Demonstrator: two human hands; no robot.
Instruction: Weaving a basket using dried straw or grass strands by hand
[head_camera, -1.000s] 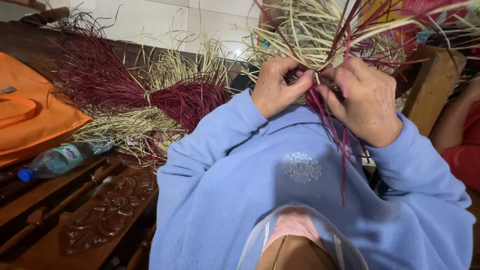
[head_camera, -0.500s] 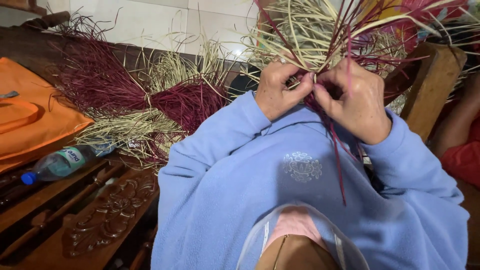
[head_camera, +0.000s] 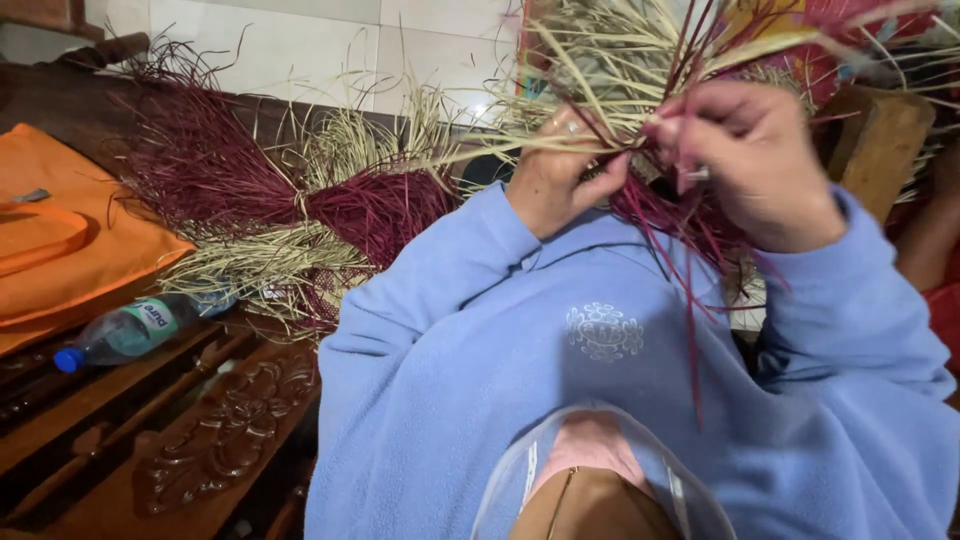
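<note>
Straw weave (head_camera: 640, 60), pale and maroon, sat at 12 o'clock with left hand (head_camera: 556, 170) and right hand (head_camera: 760, 165) fingers pinched on its strands, only partly woven by my read: loose ends everywhere, spare bundles (head_camera: 300, 220) at 9 o'clock unused.
</note>
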